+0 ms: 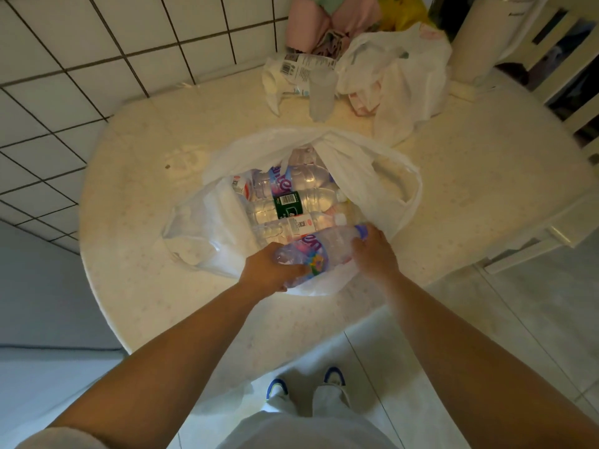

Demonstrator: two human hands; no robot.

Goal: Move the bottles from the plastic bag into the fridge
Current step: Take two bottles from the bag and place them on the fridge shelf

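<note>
An open white plastic bag (350, 157) lies on the round cream table (136, 196), holding several clear plastic bottles lying on their sides. One has a dark green label (288, 204), another a pink and purple label (291, 179). At the bag's near edge lies a clear bottle with a purple flowered label (319, 251). My left hand (269, 270) grips its base end and my right hand (376, 254) grips its neck end by the blue cap. No fridge is in view.
Behind the bag stand a frosted plastic cup (321, 92), a second crumpled white bag (398, 76) and a lying labelled bottle (304, 68). A white cylinder (483, 37) stands at the back right. Tiled wall on the left, pale floor below.
</note>
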